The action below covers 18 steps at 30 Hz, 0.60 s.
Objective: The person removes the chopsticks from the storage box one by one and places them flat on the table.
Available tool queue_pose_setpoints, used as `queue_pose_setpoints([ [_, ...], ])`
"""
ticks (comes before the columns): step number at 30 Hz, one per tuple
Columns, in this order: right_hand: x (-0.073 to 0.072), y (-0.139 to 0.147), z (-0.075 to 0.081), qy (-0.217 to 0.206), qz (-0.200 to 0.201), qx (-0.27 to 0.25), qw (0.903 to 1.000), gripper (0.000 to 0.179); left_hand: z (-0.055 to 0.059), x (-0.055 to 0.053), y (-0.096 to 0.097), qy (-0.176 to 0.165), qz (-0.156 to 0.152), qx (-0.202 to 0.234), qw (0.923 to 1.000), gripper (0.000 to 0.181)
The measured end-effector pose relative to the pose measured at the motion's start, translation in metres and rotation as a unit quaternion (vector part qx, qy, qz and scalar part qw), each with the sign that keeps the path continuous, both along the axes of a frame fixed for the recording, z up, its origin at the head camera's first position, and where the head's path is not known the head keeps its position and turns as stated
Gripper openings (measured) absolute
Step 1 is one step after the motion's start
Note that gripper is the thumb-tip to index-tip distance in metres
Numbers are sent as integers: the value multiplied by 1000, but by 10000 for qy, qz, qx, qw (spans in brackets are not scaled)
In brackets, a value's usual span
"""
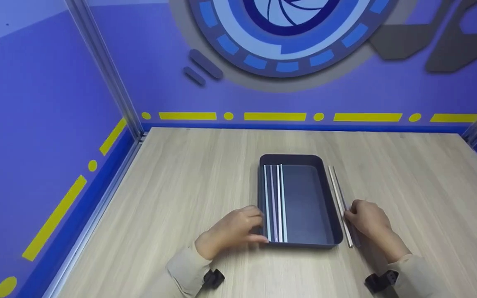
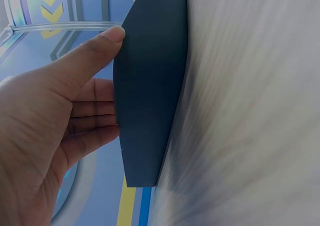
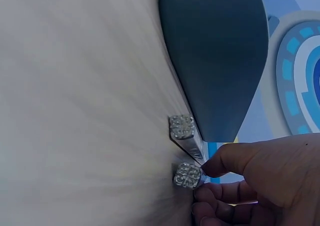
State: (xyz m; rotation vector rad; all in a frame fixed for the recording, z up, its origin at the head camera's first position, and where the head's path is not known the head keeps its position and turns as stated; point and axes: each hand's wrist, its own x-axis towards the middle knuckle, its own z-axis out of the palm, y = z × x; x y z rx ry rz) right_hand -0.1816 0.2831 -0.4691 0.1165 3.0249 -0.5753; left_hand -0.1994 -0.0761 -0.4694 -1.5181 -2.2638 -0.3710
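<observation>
On the table stands a dark rectangular tray (image 1: 311, 207), with several pastel chopsticks (image 1: 283, 198) lying side by side along its left part. My left hand (image 1: 236, 227) holds the tray's near left corner; its thumb (image 2: 114, 34) rests at the rim and the other fingers touch the side. Just outside the tray's right wall lie two more chopsticks. The nearer one to the tray is a pale metallic chopstick (image 1: 338, 198). My right hand (image 1: 369, 217) pinches the outer, darker chopstick (image 3: 188, 176) between thumb and fingers, close over the table. Both show patterned square ends in the right wrist view.
The wood-grain table (image 1: 180, 186) meets a blue and purple back wall (image 1: 160, 95) with yellow marks. A metal frame post (image 1: 106, 62) rises at the left corner. Black wrist cameras (image 1: 213, 278) sit on both sleeves.
</observation>
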Motion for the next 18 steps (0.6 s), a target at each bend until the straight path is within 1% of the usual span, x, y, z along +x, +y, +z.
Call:
queue_pose_setpoints([
  [10, 0, -1, -1, 110, 25, 43, 9999, 24, 1, 1, -1, -99, 24, -45, 9999, 37],
  [13, 1, -1, -1, 102, 8, 42, 9999, 23, 1, 1, -1, -45, 38, -42, 10000, 38],
  [18, 1, 0, 1, 99, 29, 59, 9999, 23, 1, 0, 0, 93, -34, -3, 10000, 38],
])
